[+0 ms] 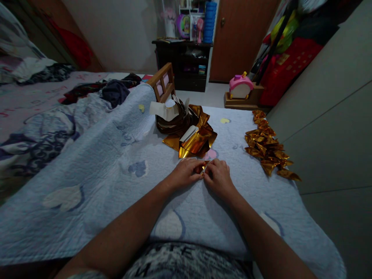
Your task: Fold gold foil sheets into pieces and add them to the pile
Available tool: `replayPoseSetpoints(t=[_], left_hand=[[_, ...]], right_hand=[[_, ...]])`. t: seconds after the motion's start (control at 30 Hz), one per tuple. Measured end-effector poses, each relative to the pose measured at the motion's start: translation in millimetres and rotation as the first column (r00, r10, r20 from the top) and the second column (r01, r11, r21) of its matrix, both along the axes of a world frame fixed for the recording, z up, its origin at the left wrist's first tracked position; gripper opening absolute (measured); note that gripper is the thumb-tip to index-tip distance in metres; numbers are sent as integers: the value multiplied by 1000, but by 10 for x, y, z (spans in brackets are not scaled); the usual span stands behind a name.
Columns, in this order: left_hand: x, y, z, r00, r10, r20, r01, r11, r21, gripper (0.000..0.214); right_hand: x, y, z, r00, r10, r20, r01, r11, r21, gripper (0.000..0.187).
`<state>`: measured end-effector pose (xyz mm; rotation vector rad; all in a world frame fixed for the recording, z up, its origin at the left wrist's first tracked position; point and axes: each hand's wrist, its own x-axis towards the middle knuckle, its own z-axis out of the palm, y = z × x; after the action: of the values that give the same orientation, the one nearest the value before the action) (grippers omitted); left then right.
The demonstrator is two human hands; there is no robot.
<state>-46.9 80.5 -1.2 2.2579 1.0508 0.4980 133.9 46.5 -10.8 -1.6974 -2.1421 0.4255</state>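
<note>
At the bottom edge, black-and-white patterned clothing (186, 263) meets a pale blue quilt (116, 201) with heart shapes. Just above the quilt's middle, the left hand (186, 173) and right hand (218, 177) nearly meet, fingertips pinched from both sides on a small gold foil piece (202, 168) with a pale edge; the fingers hide much of it. Off to the right, folded gold pieces (266, 147) lie in a long cluster. Directly beyond the hands sits a loose heap of gold sheets (197, 141), some showing white sides. Farther away are a wooden bed rail (167, 83), a pink toy (240, 85), a dark cabinet (165, 58) and a brown door (238, 38).
</note>
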Motion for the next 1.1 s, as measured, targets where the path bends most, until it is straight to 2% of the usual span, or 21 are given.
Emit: replayPoseSetpoints(t=[0.37, 0.73, 0.97, 1.1], left_hand=[[6, -12, -5, 998, 18, -62, -17, 1000, 13, 42], [11, -28, -23, 997, 21, -75, -20, 999, 25, 41], [15, -25, -31, 996, 18, -86, -14, 999, 42, 43], [16, -17, -27, 997, 13, -76, -11, 999, 32, 43]], right_hand=[[-1, -11, 13, 1000, 15, 18, -15, 1000, 0, 8], [-24, -22, 35, 1000, 6, 27, -6, 1000, 8, 9], [-21, -40, 38, 997, 23, 71, -23, 1000, -1, 3], [-11, -51, 40, 995, 26, 94, -27, 1000, 4, 7]])
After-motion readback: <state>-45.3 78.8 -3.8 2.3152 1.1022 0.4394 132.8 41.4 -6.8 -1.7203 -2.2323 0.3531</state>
